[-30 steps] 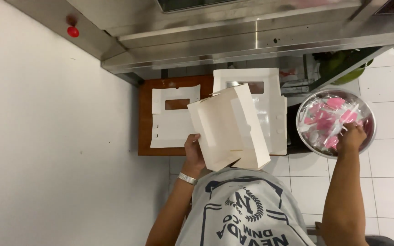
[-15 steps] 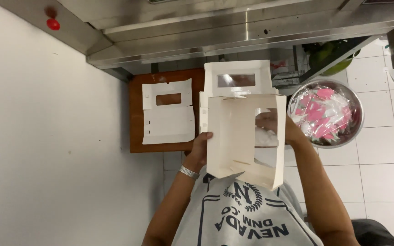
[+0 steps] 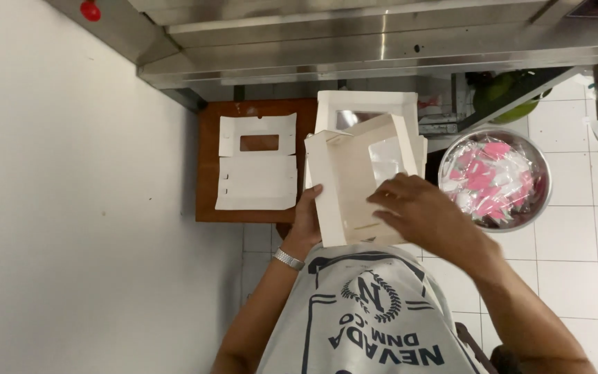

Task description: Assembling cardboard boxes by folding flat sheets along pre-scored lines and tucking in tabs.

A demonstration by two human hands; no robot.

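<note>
At frame centre, white windowed cardboard box (image 3: 361, 183) half-folded, gripped at lower-left edge by left hand (image 3: 307, 220); right hand (image 3: 417, 211) presses front panel. Risk: thin card creasing, flap popping loose.

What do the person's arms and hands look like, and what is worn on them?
Both arms are bare, with no sleeves showing on them and no gloves. The left hand has a silver metal band, like a watch or bracelet, around its wrist. The right hand shows nothing on its wrist or fingers. The grey printed shirt does not reach the forearms.
</note>
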